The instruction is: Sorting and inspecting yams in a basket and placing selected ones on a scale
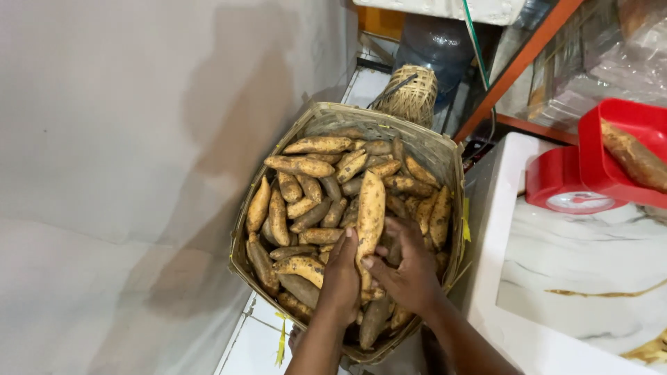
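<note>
A plain pale wall [125, 139] filled the left side, with soft shadows falling across it. Below ran a floor of white tiles [253, 344]. To the right stood a white counter with a marbled top [590, 257], and behind it an orange shelf frame [517, 66] rose at a slant. Light was even and fairly dim.

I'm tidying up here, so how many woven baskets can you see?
2. A large square woven basket full of sweet potatoes sits on the floor by the wall; a small round woven basket stands just behind it. Others may be hidden.
</note>
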